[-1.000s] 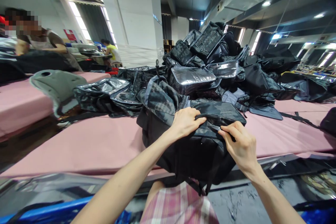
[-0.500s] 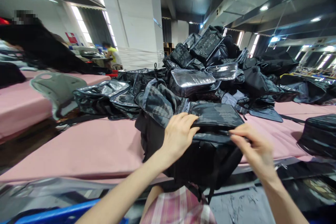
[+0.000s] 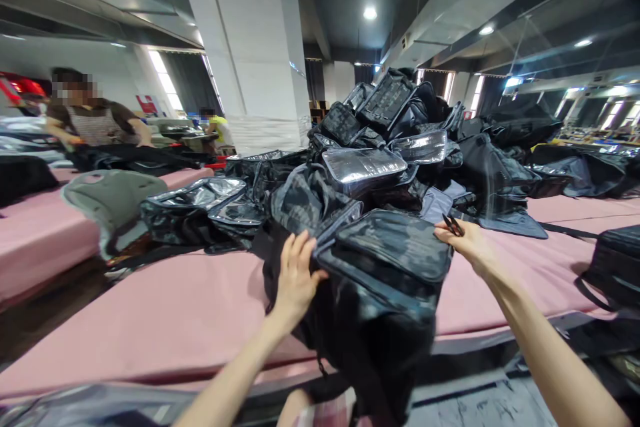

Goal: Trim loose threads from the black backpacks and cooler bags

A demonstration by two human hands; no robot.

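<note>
A dark camouflage bag [image 3: 380, 320] hangs over the front edge of the pink-covered table, tilted. Its flat lid [image 3: 395, 240] faces up, with a dark gap below the rim on the near side. At the bag's left upper edge, my left hand [image 3: 295, 273] is closed, fingers on top and thumb on the near side. My right hand [image 3: 473, 247] is at the lid's far right corner, fingertips against it. Small black thread snips [image 3: 453, 225] are held in that hand, their tips pointing up and left.
Behind the bag rises a big pile of similar bags [image 3: 390, 107], some with silver linings. Another black bag [image 3: 617, 267] sits at the right. A grey chair [image 3: 113, 207] stands left of the pink table [image 3: 200, 307]. Another person [image 3: 100, 120] works with dark fabric at the far left.
The bag has turned, and its lid corner now points right. My left hand moved left along the edge. My right hand moved up to the far corner, and the snips now show.
</note>
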